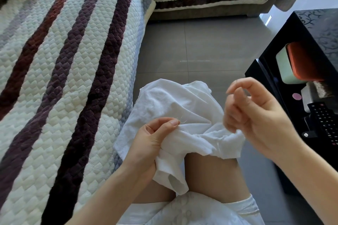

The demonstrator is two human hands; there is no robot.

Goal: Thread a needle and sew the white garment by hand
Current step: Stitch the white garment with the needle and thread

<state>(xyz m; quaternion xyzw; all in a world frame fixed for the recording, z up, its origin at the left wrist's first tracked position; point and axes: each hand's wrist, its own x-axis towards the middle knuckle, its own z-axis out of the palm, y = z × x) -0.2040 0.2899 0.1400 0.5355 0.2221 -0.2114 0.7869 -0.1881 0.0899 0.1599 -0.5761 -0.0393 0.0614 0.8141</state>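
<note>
Sofa cover: a quilted cream sofa cover with maroon and dark purple stripes [73,60] fills the left side, its edge just beside the cloth.
Left hand: the left hand [153,142] has its grip clenched on a bunched fold of the cloth, with the thumb pressed flat on top next to a short loose thread end.
Task's thing: the thin, crumpled white cotton garment [182,107] lies draped over the person's bare knees between the two hands; one corner hangs down between the thighs.
Right hand: the right hand [256,113] is raised over the garment's right edge with its fingers curled, and the lowest fingertips touch the cloth.
Right grip: thumb and forefinger are pinched on a thin dark needle [245,91], which is almost too fine to make out.
Far right: a glossy black surface with a patterned top [311,29] has a pale green and orange box [292,64] on its lower shelf, with a black remote control [325,120] below it.
</note>
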